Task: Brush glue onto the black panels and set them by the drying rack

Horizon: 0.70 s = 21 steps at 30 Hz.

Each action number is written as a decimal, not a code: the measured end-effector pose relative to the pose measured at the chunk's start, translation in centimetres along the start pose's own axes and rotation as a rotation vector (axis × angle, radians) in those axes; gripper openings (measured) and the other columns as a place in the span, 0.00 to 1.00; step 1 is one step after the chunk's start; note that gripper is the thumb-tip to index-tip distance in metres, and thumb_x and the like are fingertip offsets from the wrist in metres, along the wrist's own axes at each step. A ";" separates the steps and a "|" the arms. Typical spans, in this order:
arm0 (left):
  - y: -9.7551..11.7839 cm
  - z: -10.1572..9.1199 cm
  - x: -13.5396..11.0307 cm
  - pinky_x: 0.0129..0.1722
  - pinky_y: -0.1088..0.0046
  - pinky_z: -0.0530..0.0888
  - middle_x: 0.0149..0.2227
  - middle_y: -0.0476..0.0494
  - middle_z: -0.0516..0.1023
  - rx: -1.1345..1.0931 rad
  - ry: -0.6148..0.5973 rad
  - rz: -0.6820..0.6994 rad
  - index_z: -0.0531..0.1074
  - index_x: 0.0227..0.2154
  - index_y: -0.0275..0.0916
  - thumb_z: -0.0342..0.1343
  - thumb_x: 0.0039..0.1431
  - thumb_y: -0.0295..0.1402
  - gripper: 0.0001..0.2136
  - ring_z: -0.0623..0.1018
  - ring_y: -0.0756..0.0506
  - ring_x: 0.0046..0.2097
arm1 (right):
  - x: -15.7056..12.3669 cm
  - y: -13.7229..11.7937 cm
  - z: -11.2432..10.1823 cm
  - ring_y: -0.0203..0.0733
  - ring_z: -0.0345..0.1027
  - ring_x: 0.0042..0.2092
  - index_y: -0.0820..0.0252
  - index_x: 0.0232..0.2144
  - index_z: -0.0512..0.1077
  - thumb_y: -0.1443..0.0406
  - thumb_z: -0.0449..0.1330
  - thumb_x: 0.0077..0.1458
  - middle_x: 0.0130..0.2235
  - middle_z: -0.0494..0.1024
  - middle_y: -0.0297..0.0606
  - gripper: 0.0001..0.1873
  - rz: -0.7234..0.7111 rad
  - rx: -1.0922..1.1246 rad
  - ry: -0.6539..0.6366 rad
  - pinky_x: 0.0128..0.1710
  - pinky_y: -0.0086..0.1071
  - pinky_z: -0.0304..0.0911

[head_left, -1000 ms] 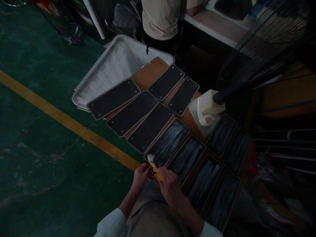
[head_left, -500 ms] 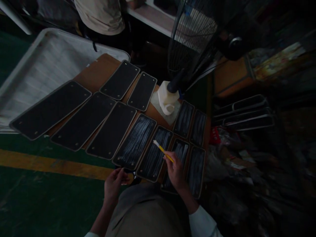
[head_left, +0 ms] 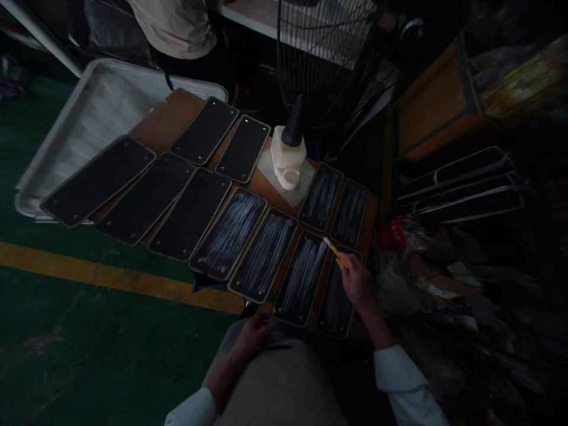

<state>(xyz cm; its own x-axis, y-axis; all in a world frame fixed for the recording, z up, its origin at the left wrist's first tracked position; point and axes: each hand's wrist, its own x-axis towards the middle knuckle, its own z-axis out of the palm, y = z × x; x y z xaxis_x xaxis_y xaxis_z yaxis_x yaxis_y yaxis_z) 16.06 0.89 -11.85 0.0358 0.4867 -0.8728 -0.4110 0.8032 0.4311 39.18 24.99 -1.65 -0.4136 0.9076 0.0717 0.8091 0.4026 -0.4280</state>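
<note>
My right hand [head_left: 358, 284] is closed on a small yellow-handled brush [head_left: 335, 251], whose pale bristles sit over the near right dark panels. Several of these oblong black panels [head_left: 264, 253] are streaked with white smears, and others further left [head_left: 144, 198] are plain black. All lie on a brown board [head_left: 166, 118]. My left hand [head_left: 254, 334] rests on my lap near the board's front edge, fingers loosely curled; nothing shows in it.
A white jug with a dark spout [head_left: 287, 155] stands on the board. A large white tray [head_left: 84, 124] lies at the back left. A wire fan guard [head_left: 323, 41] and another person's torso [head_left: 175, 26] are behind. More panels [head_left: 461, 189] are stacked at right.
My right hand carried the brush rightward from the middle panels to the far right ones. My left hand drew back onto my lap. The view shifted slightly.
</note>
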 end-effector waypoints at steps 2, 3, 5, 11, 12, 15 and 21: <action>-0.4 1.1 0.5 0.29 0.68 0.75 0.28 0.44 0.82 -0.055 -0.023 0.003 0.76 0.32 0.43 0.70 0.40 0.41 0.15 0.81 0.42 0.29 | 0.1 0.6 0.7 0.43 0.74 0.44 0.58 0.50 0.70 0.61 0.48 0.68 0.44 0.77 0.42 0.15 -0.012 -0.007 -0.030 0.43 0.36 0.69; -0.4 1.6 0.6 0.31 0.68 0.76 0.30 0.43 0.82 -0.080 -0.042 0.010 0.77 0.31 0.43 0.70 0.41 0.40 0.14 0.81 0.42 0.30 | -0.1 0.7 1.0 0.43 0.74 0.44 0.58 0.50 0.70 0.61 0.48 0.68 0.44 0.77 0.42 0.15 -0.019 -0.005 -0.046 0.42 0.36 0.69; -0.4 2.4 0.6 0.35 0.70 0.76 0.32 0.43 0.83 -0.120 -0.071 0.024 0.78 0.31 0.41 0.68 0.44 0.41 0.13 0.81 0.44 0.32 | -1.0 0.7 1.6 0.43 0.74 0.43 0.57 0.51 0.70 0.62 0.48 0.68 0.44 0.77 0.42 0.15 -0.038 0.003 -0.081 0.42 0.35 0.69; 0.1 4.3 -0.8 0.42 0.69 0.77 0.38 0.43 0.84 -0.197 -0.099 0.076 0.79 0.34 0.40 0.70 0.41 0.35 0.14 0.82 0.42 0.40 | -4.8 -0.6 2.0 0.42 0.75 0.42 0.57 0.51 0.69 0.65 0.49 0.67 0.45 0.78 0.41 0.14 -0.067 0.050 -0.176 0.40 0.34 0.69; 0.1 4.5 -1.0 0.44 0.68 0.76 0.41 0.42 0.83 -0.206 -0.101 0.078 0.79 0.36 0.41 0.70 0.41 0.34 0.15 0.81 0.41 0.42 | -5.3 -0.8 1.9 0.42 0.75 0.43 0.57 0.51 0.69 0.65 0.49 0.67 0.45 0.77 0.41 0.14 -0.063 0.062 -0.183 0.41 0.34 0.69; -0.3 5.0 -1.3 0.47 0.67 0.76 0.43 0.40 0.83 -0.261 -0.071 0.048 0.79 0.36 0.39 0.69 0.46 0.35 0.13 0.81 0.40 0.45 | -6.8 -1.3 1.7 0.43 0.74 0.44 0.58 0.50 0.69 0.65 0.49 0.67 0.45 0.77 0.41 0.13 -0.047 0.101 -0.205 0.42 0.35 0.69; -0.5 5.6 -1.6 0.49 0.68 0.75 0.41 0.42 0.84 -0.366 -0.079 0.055 0.79 0.37 0.37 0.68 0.49 0.32 0.12 0.82 0.43 0.42 | -11.5 -3.7 0.8 0.42 0.75 0.40 0.57 0.49 0.70 0.69 0.50 0.65 0.42 0.78 0.40 0.13 -0.093 0.123 -0.346 0.40 0.35 0.70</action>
<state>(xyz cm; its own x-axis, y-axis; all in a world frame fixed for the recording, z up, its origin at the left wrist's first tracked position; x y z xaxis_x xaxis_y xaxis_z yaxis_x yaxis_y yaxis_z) 21.33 1.61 -9.41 0.0686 0.5625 -0.8239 -0.7123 0.6059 0.3543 40.62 12.96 -1.61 -0.6166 0.7656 -0.1837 0.7140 0.4455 -0.5401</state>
